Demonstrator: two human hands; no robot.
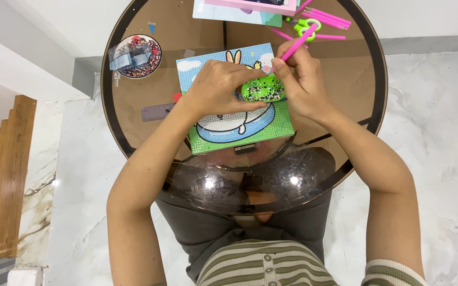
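**Bead spill risk at the tray**

Head view: I see the left hand [219,85] pinching the small green oval plastic tray of tiny beads [263,89], held over the square rabbit-picture bead canvas [239,124]. The right hand [299,79] is closed on a pink plastic pen [298,45], tip at the tray. A tilted tray would likely scatter beads across the round glass table [356,79].

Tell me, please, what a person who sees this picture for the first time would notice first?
The eye goes first to the bright canvas with a cartoon rabbit in the middle of the round glass table. Over it, the left hand holds a small green tray of beads, and the right hand holds a pink pen. A round dish of beads stands at the table's far left.
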